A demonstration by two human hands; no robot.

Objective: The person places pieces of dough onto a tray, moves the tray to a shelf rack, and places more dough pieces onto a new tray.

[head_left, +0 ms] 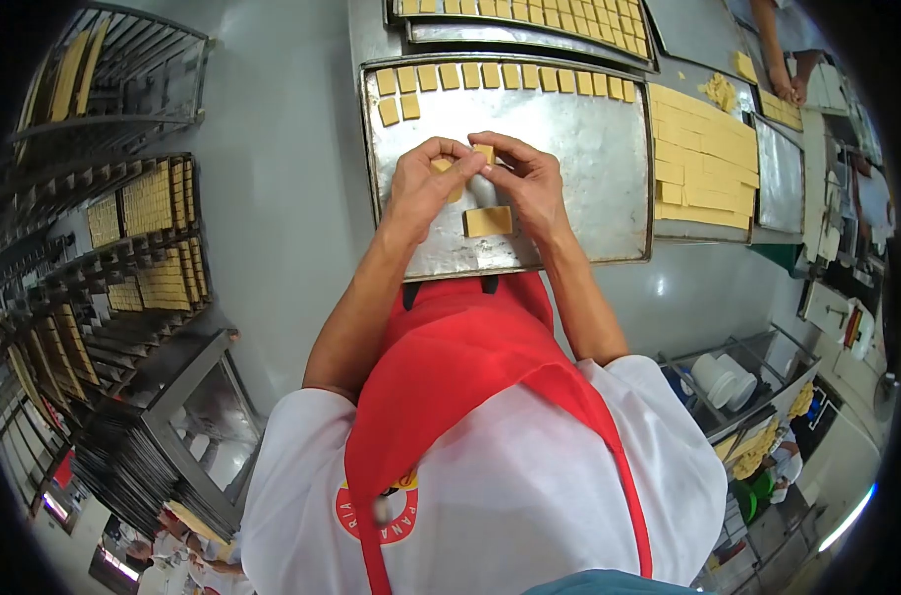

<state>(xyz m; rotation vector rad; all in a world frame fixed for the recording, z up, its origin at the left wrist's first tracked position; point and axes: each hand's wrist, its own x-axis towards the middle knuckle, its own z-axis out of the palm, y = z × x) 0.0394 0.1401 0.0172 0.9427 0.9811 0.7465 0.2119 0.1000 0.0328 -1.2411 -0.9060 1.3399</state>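
Over a metal tray (pixel 589 198), my left hand (pixel 426 183) is closed on a small yellow dough piece (pixel 443 167). Its fingertips meet those of my right hand (pixel 530 183), which pinches another small dough piece (pixel 484 154). Just below the hands, a larger rectangular dough piece (pixel 489 221) lies on the tray. Small dough squares (pixel 490 75) form a row along the tray's far edge, and a shorter second row of squares (pixel 410 106) starts at the left.
Behind is another tray of squares (pixel 550 14). Stacked dough strips (pixel 703 159) lie to the right, beside a bare metal tray (pixel 779 178). Racks with loaded trays (pixel 148 208) stand at the left. Another person's hands (pixel 792 84) are at the upper right.
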